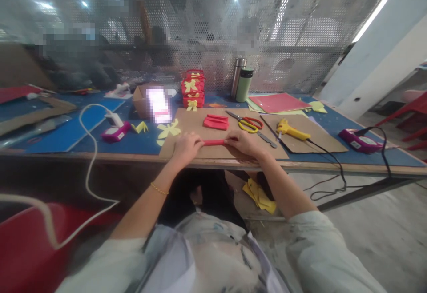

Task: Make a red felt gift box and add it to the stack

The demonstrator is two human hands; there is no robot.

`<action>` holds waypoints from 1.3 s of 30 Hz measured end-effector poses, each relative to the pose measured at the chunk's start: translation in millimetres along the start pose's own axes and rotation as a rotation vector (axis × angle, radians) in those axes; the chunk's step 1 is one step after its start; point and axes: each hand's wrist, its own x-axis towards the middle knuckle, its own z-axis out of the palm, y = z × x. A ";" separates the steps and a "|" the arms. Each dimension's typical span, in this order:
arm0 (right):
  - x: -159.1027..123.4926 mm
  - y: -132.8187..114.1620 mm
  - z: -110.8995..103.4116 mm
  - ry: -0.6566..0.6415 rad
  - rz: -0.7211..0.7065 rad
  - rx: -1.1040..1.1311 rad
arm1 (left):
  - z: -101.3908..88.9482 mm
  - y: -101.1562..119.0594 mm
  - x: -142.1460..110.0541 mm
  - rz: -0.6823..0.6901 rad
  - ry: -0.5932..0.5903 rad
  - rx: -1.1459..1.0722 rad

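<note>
A narrow red paper strip (214, 142) is stretched between my two hands, low over a sheet of brown cardboard (180, 114). My left hand (187, 146) pinches its left end, and my right hand (245, 143) grips the right end. Just beyond the strip lies a folded red paper piece (216, 122). Scissors (248, 123) with red and yellow handles rest to its right, beside a grey blade-like tool (267, 139). Yellow paper cut-outs (168, 129) lie left of the cardboard. Farther back stand stacked red paper boxes with yellow bows (192, 89).
A yellow glue gun (293, 130) lies on cardboard at the right, its cord running to a purple power socket (360, 141). Another purple socket (115, 131) sits left with a white cable. A lit phone (159, 104), a green tumbler (244, 85) and a steel flask (237, 77) stand behind.
</note>
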 end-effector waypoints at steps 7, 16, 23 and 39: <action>8.9 -1.7 -1.1 -0.007 0.083 -0.021 | -7.5 12.9 11.2 -0.151 -0.116 0.009; 7.0 -10.7 -4.6 -0.020 0.197 -0.114 | -13.3 22.5 15.0 -0.231 -0.183 0.019; 8.8 -16.7 -6.4 -0.066 0.238 -0.146 | -15.2 24.0 15.9 -0.253 -0.228 0.043; 7.4 -13.6 -2.3 -0.052 0.259 -0.153 | -13.4 21.8 16.9 -0.238 -0.248 0.067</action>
